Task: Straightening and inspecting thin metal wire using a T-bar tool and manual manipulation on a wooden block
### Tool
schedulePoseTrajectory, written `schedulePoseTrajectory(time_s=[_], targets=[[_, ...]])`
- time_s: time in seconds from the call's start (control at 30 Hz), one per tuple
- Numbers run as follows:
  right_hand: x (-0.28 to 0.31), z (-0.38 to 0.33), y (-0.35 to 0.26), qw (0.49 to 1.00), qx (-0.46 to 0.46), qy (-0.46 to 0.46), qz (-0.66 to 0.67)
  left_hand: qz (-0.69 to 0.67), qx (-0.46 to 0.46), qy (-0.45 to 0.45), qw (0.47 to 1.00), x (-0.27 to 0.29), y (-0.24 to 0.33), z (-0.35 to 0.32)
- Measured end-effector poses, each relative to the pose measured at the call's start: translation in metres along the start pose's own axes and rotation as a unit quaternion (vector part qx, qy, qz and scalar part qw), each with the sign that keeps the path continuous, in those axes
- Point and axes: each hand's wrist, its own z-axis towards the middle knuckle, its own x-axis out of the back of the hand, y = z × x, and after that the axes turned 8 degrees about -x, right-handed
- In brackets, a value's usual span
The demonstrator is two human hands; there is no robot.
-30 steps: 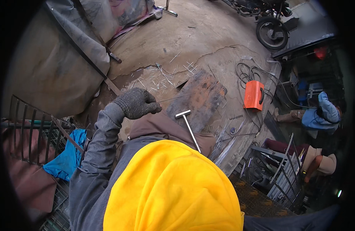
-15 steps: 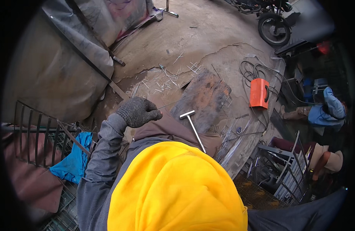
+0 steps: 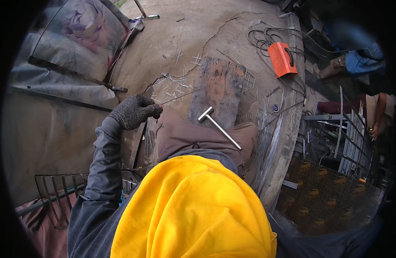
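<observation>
In a dark grey knitted glove, my left hand (image 3: 135,112) is closed on one end of a thin metal rod (image 3: 183,96). The rod points right, over the edge of a worn wooden board (image 3: 219,77). A silver T-shaped hammer (image 3: 223,130) lies slanted across my lap on brown trousers (image 3: 180,135), its head toward the board. Yellow cloth (image 3: 189,206) fills the lower middle of the picture. My right hand does not show.
Short cut rods (image 3: 174,81) lie scattered on the concrete beyond. Long thin rods (image 3: 266,137) are bundled at my right. Farther right are an orange box (image 3: 282,60) with coiled cables, metal frames (image 3: 335,124), and two people. Draped sheeting (image 3: 64,124) hangs at left.
The whole view has swung to the right, so the surroundings shift. My left hand still grips the rod, and the hammer stays on my lap.
</observation>
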Motion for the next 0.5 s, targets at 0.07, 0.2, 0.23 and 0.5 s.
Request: schedulePoseTrajectory(time_s=[0.07, 0.2, 0.23, 0.5], targets=[[-0.008, -0.01, -0.007, 1.0, -0.004, 0.02, 0.002, 0.015, -0.026, -0.002, 1.0, 0.005, -0.003, 0.002], [-0.019, -0.019, -0.018, 0.999, -0.015, 0.033, 0.011, 0.021, -0.026, -0.01, 0.999, 0.015, 0.001, 0.01], [-0.02, -0.019, -0.019, 0.999, -0.015, 0.029, 0.014, 0.011, 0.004, -0.01, 1.0, 0.016, 0.002, 0.01], [0.005, 0.022, -0.001, 0.993, 0.035, -0.08, 0.074, -0.067, 0.014, 0.021, 0.997, 0.006, -0.011, 0.002]])
